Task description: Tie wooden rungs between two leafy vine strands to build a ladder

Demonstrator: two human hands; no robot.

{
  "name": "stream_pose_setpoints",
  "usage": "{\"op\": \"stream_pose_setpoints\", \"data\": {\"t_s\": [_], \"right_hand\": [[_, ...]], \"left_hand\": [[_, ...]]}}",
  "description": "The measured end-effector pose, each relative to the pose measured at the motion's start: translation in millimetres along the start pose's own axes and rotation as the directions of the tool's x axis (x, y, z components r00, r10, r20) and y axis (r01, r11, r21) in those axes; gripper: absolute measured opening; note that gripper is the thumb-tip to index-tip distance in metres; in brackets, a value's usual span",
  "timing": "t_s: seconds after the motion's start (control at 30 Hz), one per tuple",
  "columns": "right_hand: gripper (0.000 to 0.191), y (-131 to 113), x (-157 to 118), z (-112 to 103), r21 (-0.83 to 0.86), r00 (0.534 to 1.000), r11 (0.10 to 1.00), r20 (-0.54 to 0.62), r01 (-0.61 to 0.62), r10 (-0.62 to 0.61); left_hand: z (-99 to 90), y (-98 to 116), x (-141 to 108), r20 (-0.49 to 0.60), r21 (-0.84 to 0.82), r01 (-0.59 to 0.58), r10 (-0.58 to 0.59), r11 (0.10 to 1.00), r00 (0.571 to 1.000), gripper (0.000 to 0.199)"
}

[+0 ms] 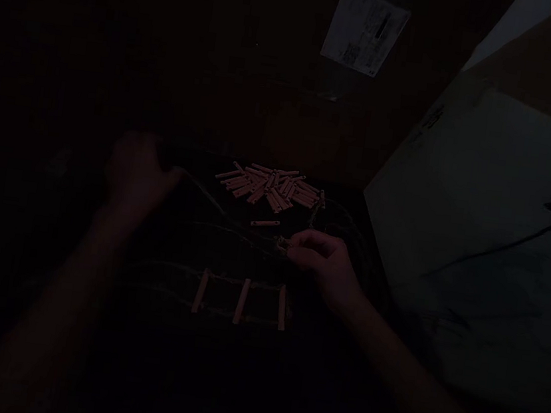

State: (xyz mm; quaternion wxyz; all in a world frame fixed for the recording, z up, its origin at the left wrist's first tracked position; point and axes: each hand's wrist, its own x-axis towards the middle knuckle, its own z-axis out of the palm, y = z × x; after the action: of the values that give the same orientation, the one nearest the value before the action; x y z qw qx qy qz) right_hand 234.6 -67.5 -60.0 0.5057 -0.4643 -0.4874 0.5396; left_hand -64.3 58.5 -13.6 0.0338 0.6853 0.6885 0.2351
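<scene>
- Our right hand (323, 263) pinches a small knotted string end (282, 243) between thumb and fingertips; darkness hides its exact form.
- Our left hand (137, 168) is blurred, beside one end of a string (207, 193); we cannot tell how open it is or whether it grips.
- Nearer us, three sticks (242, 301) lie ladder-like, their cords (265, 287) fading leftward.
- Beyond the knot, we see a loose stick (265, 223) and an overlapping pile of sticks (270, 189).

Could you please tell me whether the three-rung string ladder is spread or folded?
Spread: its three rungs lie apart, with string running between them.
</scene>
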Motion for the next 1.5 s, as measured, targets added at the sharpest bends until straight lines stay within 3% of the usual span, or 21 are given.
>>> {"op": "stream_pose_setpoints", "data": {"t_s": [0.03,0.07,0.1,0.13,0.2,0.23,0.3,0.37,0.6,0.83,1.03,1.2,1.33,1.5], "right_hand": [[0.013,0.9,0.2,-0.2,-0.015,1.0,1.0,0.005,0.013,-0.013],[0.014,1.7,0.4,-0.3,-0.026,1.0,0.999,0.011,0.021,-0.021],[0.014,2.3,0.5,-0.4,-0.034,1.0,0.999,0.013,0.026,-0.025],[0.014,2.7,0.6,-0.4,-0.04,1.0,0.999,0.012,0.027,-0.026],[0.015,2.6,0.7,-0.4,-0.045,1.0,0.999,-0.002,0.023,-0.023],[0.015,2.2,0.7,-0.3,-0.042,1.0,0.999,-0.011,0.022,-0.022],[0.016,1.2,0.6,0.0,-0.03,0.999,0.999,-0.023,0.022,-0.022],[0.017,0.6,0.7,0.3,-0.031,0.999,0.999,-0.03,0.019,-0.02],[0.02,4.8,1.9,-0.9,-0.185,1.0,0.983,0.005,-0.01,0.011],[0.023,6.3,2.4,-2.6,-0.189,1.0,0.982,0.015,0.0,0.003],[0.018,1.7,0.6,-1.9,-0.185,0.999,0.983,0.042,0.002,0.006],[0.013,-2.5,1.2,-0.5,-0.163,1.0,0.987,-0.007,0.005,-0.007],[0.012,-2.2,3.1,0.6,-0.144,0.999,0.989,-0.05,-0.014,0.007],[0.013,-0.2,5.4,-1.1,-0.24,0.997,0.971,-0.078,-0.011,-0.008]], "left_hand": [[2.0,14.0,-6.9,-0.076,-0.03,-0.099,0.096,0.995,0.992,0.055],[4.2,29.2,-15.5,-0.06,-0.148,-0.241,0.235,0.959,0.97,0.052],[6.4,44.4,-25.3,-0.024,-0.333,-0.335,0.347,0.882,0.938,0.048],[8.4,58.3,-35.6,0.096,-0.507,-0.351,0.456,0.787,0.885,0.042],[12.1,79.3,-54.3,0.356,-0.698,-0.262,0.64,0.667,0.681,0.033],[13.6,85.5,-61.2,0.417,-0.728,-0.204,0.659,0.655,0.626,0.032],[16.1,90.1,-68.6,0.49,-0.743,-0.108,0.646,0.661,0.585,0.032],[17.2,88.4,-68.5,0.498,-0.74,-0.087,0.63,0.667,0.596,0.031],[11.2,83.9,-59.9,0.449,-0.623,-0.23,0.583,0.748,0.677,0.029],[10.6,83.6,-60.8,0.4,-0.551,-0.26,0.524,0.793,0.752,0.028],[10.2,80.8,-58.4,0.394,-0.539,-0.278,0.53,0.795,0.751,0.03],[10.4,79.0,-55.5,0.375,-0.514,-0.287,0.513,0.808,0.773,0.03],[11.3,75.0,-51.6,0.356,-0.516,-0.263,0.483,0.815,0.8,0.029],[12.2,64.3,-43.2,0.296,-0.481,-0.262,0.437,0.837,0.85,0.028]]}}
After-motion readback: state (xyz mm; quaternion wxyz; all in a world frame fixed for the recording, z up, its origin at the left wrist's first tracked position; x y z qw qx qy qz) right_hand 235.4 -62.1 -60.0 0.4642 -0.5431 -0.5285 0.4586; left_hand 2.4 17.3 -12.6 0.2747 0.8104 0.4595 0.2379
